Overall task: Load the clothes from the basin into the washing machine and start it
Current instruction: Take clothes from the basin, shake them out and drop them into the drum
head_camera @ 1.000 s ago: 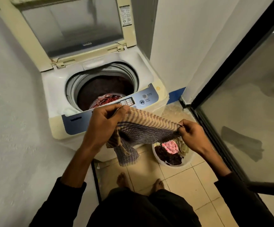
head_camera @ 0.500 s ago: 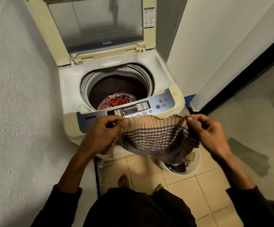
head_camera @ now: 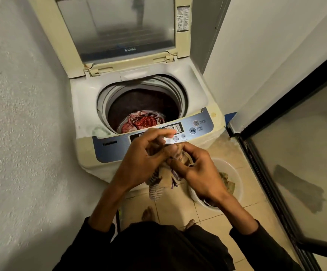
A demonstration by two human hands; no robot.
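A top-loading washing machine (head_camera: 180, 89) stands open, its lid (head_camera: 117, 30) raised against the back. A red patterned garment (head_camera: 143, 123) lies at the bottom of the drum. My left hand (head_camera: 139, 165) and my right hand (head_camera: 199, 173) are pressed together in front of the blue control panel (head_camera: 199, 126), both gripping a bunched striped cloth (head_camera: 155, 187) that hangs below them. The white basin (head_camera: 235, 173) sits on the floor to the right of the machine, partly hidden by my right hand, with some clothes (head_camera: 227, 182) inside.
A rough white wall (head_camera: 21, 124) runs close on the left. On the right a dark-framed glass door (head_camera: 295, 153) stands beside the basin. My bare feet (head_camera: 148, 213) rest on the beige floor tiles (head_camera: 178, 204) just before the machine.
My hands held the striped cloth stretched wide between them; now they have come together and the cloth is bunched up. The view has shifted left and closer to the machine.
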